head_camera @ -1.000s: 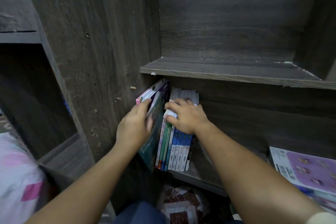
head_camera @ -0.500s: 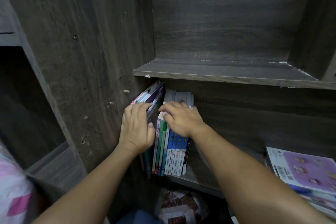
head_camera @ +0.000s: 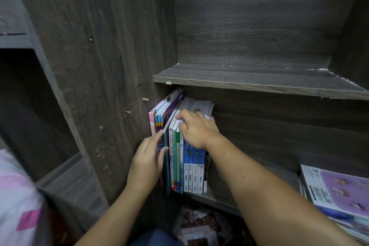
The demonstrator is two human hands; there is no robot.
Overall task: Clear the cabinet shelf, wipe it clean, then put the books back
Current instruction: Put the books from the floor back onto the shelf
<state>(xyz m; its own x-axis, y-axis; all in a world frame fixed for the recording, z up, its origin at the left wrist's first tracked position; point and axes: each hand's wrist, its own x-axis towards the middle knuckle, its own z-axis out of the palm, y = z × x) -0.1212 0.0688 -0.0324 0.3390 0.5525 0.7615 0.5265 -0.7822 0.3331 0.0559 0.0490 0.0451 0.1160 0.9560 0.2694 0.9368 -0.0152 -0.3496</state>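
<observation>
A row of upright books (head_camera: 188,166) stands at the left end of the lower cabinet shelf (head_camera: 219,195), against the side wall. Their spines are pink, purple, dark teal, green, blue and white. My left hand (head_camera: 146,163) lies with straight fingers against the spine of the dark teal book (head_camera: 166,166). My right hand (head_camera: 197,129) reaches over the tops of the blue and white books, fingers curled over their upper edges. The upper shelf (head_camera: 259,79) is bare dark wood with pale crumbs along its right edge.
A flat stack of books with a purple cover (head_camera: 339,191) lies at the right end of the lower shelf. A patterned packet (head_camera: 199,227) sits below the shelf. A pink-and-white cloth (head_camera: 18,195) is at the lower left, beside another dark compartment (head_camera: 40,116).
The dark teal book, tilted out a second ago, now stands in line with the row. My left hand slid down from its top to its spine. My right hand stayed on the book tops.
</observation>
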